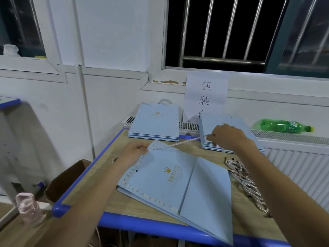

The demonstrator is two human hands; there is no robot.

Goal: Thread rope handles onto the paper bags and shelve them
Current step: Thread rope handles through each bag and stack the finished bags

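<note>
matt pale-blue paper bag (pixel 170 179) on a wood-grain table (pixel 249 220) edged in glossy blue plastic; twisted white rope (pixel 185 142); glossy green plastic bottle (pixel 283 126) at two o'clock.

Pale blue bag (pixel 170 177) with gold print, white twisted rope (pixel 185 142), green bottle (pixel 283 126)

Pale-blue paper bag (pixel 170 180) (gold PRINCE print) lies flat; white rope (pixel 179 143) stretches taut from its top edge.
</note>
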